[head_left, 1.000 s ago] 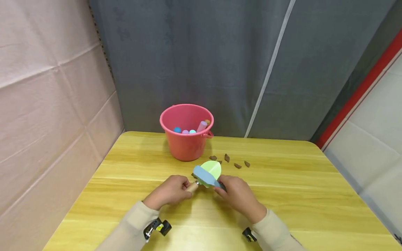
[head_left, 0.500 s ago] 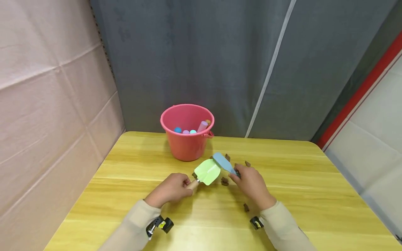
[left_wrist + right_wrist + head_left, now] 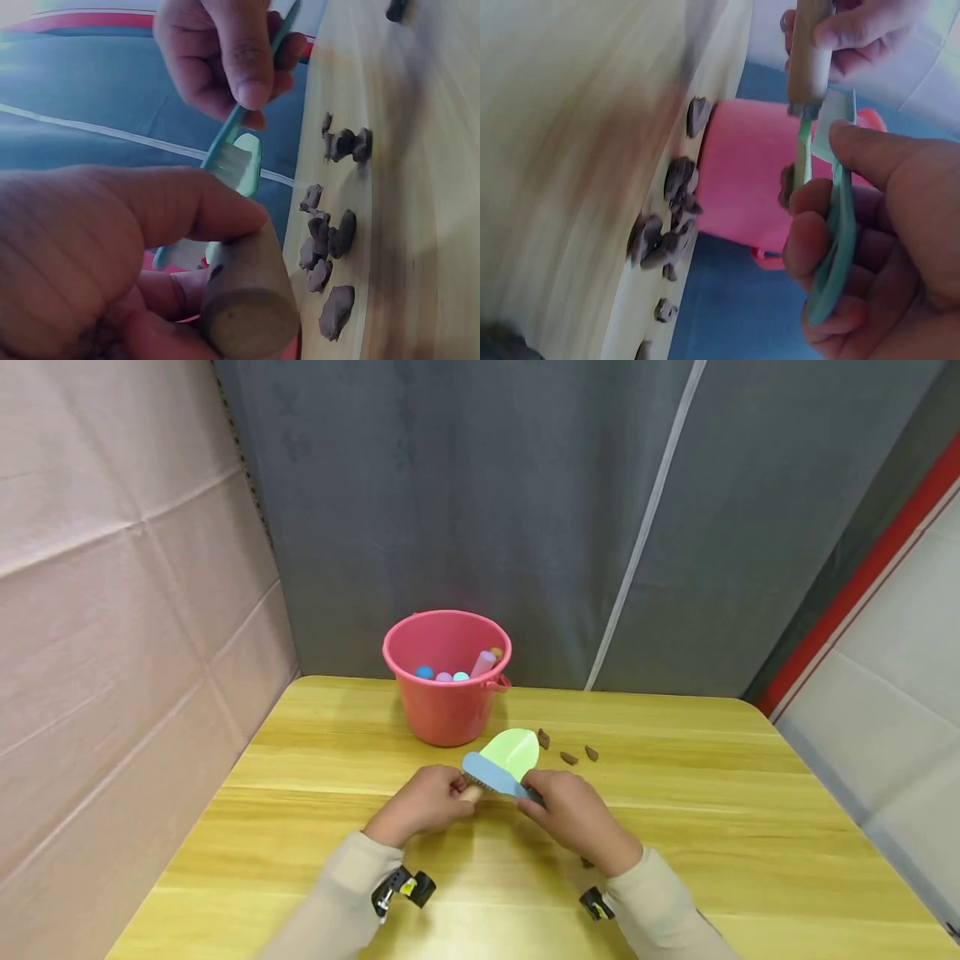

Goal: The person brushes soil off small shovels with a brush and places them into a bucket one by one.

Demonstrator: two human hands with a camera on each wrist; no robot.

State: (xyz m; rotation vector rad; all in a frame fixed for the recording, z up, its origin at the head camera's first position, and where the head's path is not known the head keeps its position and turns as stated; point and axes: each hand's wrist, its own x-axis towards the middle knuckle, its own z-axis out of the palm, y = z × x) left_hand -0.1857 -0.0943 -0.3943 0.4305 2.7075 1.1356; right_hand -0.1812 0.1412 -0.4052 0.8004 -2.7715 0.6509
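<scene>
My left hand (image 3: 423,806) grips the wooden handle (image 3: 251,300) of a small trowel with a light green blade (image 3: 517,745). In my right hand (image 3: 576,810) is a light blue brush (image 3: 491,774), held by its handle. The brush lies across the near part of the blade in the head view, bristles facing the left hand, and hides part of the trowel. Brown lumps (image 3: 337,309) lie on the tabletop beneath the tools in the left wrist view. One brown lump (image 3: 786,186) shows against the trowel blade in the right wrist view.
A pink bucket (image 3: 446,714) stands just behind the trowel, with a blue ball (image 3: 424,672), a purple cylinder (image 3: 483,662) and other small things inside. A few brown pieces (image 3: 568,758) lie right of the blade. A grey curtain (image 3: 450,485) hangs behind the wooden table (image 3: 712,827).
The brush moved right off the blade's tip, then came back left across the blade near its handle. The left hand and trowel shifted slightly right and away from me.
</scene>
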